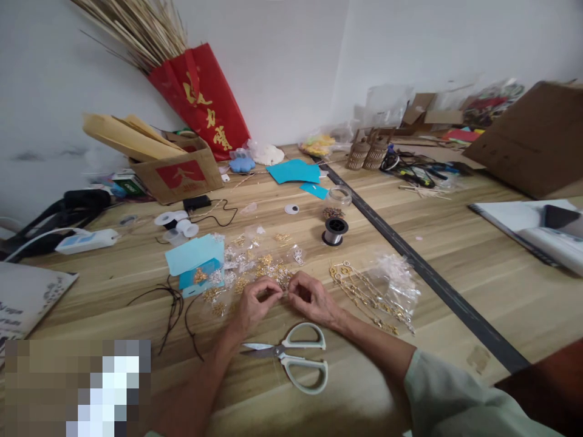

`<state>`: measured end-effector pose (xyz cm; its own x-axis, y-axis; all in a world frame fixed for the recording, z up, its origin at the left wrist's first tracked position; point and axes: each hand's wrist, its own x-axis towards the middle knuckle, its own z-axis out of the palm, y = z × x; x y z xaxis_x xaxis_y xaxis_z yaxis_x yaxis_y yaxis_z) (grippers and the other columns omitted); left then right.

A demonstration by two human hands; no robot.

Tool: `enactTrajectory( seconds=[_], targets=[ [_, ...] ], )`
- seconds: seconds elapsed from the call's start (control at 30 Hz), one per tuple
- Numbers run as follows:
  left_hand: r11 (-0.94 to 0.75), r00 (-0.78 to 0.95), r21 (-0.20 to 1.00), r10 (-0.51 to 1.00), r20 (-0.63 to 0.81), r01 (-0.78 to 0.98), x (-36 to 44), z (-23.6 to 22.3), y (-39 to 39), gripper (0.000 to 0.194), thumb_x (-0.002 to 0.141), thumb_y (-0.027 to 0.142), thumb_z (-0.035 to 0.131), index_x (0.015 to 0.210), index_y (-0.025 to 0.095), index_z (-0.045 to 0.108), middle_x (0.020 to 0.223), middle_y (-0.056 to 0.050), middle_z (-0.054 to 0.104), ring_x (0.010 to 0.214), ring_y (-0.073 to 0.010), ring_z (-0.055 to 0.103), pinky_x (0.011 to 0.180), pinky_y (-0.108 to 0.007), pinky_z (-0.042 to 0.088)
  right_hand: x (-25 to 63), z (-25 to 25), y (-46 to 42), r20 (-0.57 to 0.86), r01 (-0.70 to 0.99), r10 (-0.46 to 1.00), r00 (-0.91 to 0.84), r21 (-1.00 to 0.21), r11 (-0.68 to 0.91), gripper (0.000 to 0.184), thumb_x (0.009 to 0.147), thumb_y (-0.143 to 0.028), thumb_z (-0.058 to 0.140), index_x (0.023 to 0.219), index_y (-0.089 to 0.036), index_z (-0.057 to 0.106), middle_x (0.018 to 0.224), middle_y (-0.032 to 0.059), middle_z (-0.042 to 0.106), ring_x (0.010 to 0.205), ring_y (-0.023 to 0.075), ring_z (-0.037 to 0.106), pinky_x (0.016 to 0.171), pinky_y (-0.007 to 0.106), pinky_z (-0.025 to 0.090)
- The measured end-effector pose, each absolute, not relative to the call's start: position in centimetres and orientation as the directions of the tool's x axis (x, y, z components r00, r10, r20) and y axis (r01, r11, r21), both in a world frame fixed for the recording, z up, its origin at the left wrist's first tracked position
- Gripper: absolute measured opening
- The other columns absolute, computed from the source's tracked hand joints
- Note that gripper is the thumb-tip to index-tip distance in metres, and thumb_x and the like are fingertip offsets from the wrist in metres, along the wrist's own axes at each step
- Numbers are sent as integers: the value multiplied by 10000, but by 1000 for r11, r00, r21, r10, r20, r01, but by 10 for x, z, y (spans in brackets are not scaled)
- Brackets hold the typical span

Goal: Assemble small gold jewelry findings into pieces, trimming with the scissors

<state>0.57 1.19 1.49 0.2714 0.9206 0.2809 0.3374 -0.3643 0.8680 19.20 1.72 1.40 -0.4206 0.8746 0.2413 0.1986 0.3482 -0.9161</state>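
Left hand (255, 306) and right hand (316, 298) are being held in tight pinches, contents indiscernible; gold jewelry findings (265, 264) at eleven o'clock could be scattered by nudging.

A plain, pale grey wall (282, 73) rises beyond the grip (285, 293), smudged dark far to its left. Under the grip spreads a wood-grained tabletop (455, 255), crossed on the right by a long dark strip (410, 253). Soft light leaves a sheen nearer than the grip; well right, a reddish-brown surface (551, 388) lies dim.
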Motion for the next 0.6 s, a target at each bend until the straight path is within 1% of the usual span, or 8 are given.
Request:
enactTrajectory(
  seconds=[0.1, 0.2, 0.37, 0.5, 0.6],
  targets=[
    [-365, 267, 874, 920, 286, 322, 5, 16, 12, 81, 791, 192, 624, 718, 165, 644, 758, -39, 624, 754, -161, 593, 705, -274, 470, 192, 11, 18, 272, 191, 888, -371, -913, 359, 154, 840, -290, 563, 755, -164, 538, 755, 6, 517, 601, 96, 443, 523, 209, 352],
    [-375, 273, 868, 916, 293, 326, 5, 15, 12, 91, 795, 204, 624, 715, 167, 647, 746, -37, 618, 745, -161, 587, 697, -276, 468, 192, 8, 19, 269, 154, 895, -356, -928, 340, 149, 852, -314, 562, 822, -168, 558, 782, 15, 537, 622, 105, 463, 525, 210, 361],
    [-396, 270, 854, 910, 315, 338, 5, 13, 13, 103, 794, 213, 631, 703, 167, 648, 746, -38, 625, 748, -165, 589, 702, -281, 465, 191, 7, 18, 218, 129, 879, -424, -946, 297, 198, 837, -340, 605, 927, -164, 596, 661, -28, 512, 523, 84, 403, 479, 204, 322],
    [-402, 279, 850, 907, 317, 342, 6, 12, 13, 114, 795, 225, 632, 697, 168, 643, 733, -32, 627, 728, -159, 584, 695, -280, 462, 191, 5, 18, 183, 115, 864, -470, -957, 265, 199, 835, -345, 612, 900, -156, 610, 646, -26, 534, 540, 86, 428, 494, 200, 343],
    [-389, 283, 853, 911, 299, 349, 6, 12, 13, 113, 798, 229, 628, 705, 167, 645, 745, -35, 629, 730, -159, 582, 694, -282, 462, 190, 4, 17, 170, 128, 873, -457, -959, 254, 192, 843, -345, 599, 871, -155, 615, 675, -10, 565, 564, 93, 452, 506, 202, 360]
  ],
)
